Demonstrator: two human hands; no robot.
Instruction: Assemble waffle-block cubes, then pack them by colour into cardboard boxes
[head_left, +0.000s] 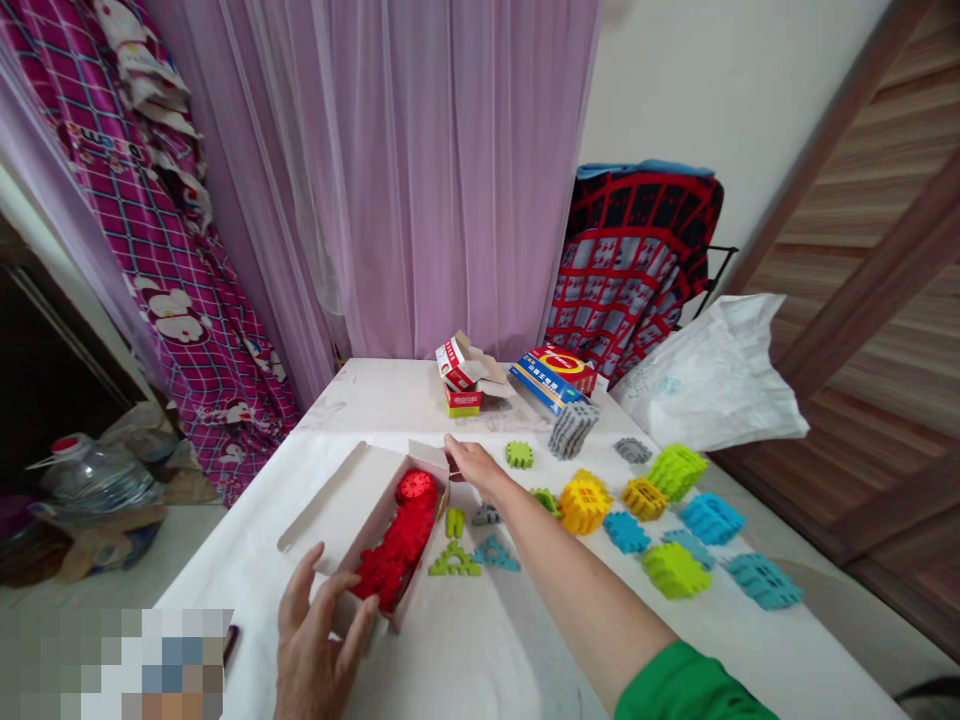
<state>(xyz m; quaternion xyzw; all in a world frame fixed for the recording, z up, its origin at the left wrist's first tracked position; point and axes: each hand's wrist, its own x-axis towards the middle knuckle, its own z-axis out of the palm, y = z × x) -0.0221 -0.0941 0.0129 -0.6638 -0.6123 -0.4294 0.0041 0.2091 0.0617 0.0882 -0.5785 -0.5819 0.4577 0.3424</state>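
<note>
An open white box (322,508) lies on the table, its lid folded out to the left, with several red plastic pieces (401,540) inside. At the box's near end is my left hand (319,625), fingers spread, the fingertips by the red pieces and the near edge. My right hand (469,465) reaches across to the far right corner of the box, its fingers bent around the cardboard flap there. Just right of the box lie a green triangular piece (454,561) and a blue triangular piece (496,553).
Stacks of yellow (585,502), green (676,570), blue (712,518) and grey pieces (573,430) stand on the right. Behind them are a blue and red box (551,380), a small open carton (463,402) and a white plastic bag (712,380).
</note>
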